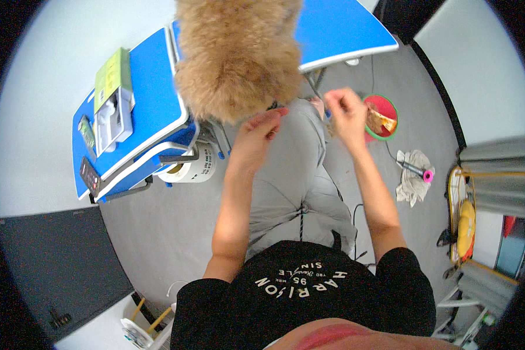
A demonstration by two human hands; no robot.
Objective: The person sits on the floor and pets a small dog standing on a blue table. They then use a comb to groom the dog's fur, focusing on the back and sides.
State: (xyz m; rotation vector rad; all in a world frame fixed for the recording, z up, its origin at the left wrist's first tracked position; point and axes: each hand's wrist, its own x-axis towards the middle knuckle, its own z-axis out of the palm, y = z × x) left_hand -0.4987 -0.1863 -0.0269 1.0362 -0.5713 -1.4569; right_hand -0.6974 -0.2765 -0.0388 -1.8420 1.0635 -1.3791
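A fluffy light-brown dog, by the look of its coat, sits or stands on a blue table with a white rim; its face is mostly hidden. My left hand is at the lower right edge of the fur, fingers bent together near a small dark spot. Whether it grips anything is unclear. My right hand is raised to the right, apart from the fur, with curled, blurred fingers; a held thing cannot be made out.
A second blue table at left bears an open green box with a white tray and a phone. Below it stands a white paper roll. At right are a red bin with green rim, a cloth and a dark-handled device on the floor.
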